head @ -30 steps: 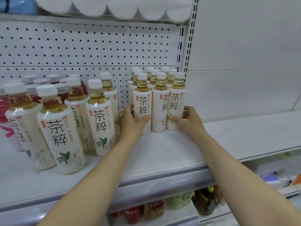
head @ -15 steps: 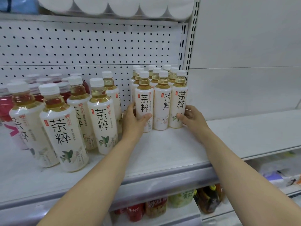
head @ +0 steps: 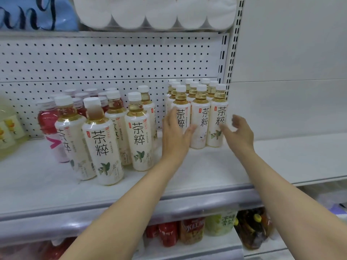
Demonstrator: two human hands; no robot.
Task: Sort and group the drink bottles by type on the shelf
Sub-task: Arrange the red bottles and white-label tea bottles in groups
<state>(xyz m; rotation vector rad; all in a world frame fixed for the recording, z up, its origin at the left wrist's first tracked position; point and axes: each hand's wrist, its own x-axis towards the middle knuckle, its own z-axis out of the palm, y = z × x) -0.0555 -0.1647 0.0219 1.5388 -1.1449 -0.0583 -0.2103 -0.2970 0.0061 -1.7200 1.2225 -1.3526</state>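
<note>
A tidy block of white-labelled tea bottles (head: 201,124) stands at the shelf's right end, against the slotted upright (head: 232,53). My left hand (head: 175,137) lies with straight fingers against the block's front-left bottle. My right hand (head: 239,132) hovers relaxed beside the front-right bottle, its thumb near or just touching the label. A loose cluster of the same tea bottles (head: 102,147) stands to the left of my left hand. Behind that cluster are several red drink bottles (head: 46,119). Neither hand holds anything.
A pale yellow bottle (head: 7,132) sits at the far left. The white shelf board (head: 206,173) runs on past the upright to the right. Paper rolls (head: 155,12) lie on the shelf above. Mixed drinks (head: 191,231) fill the lower shelf.
My right hand has come off the front-right bottle and opened. My left hand's fingers have straightened upward along the front-left bottle. The view has shifted slightly.
</note>
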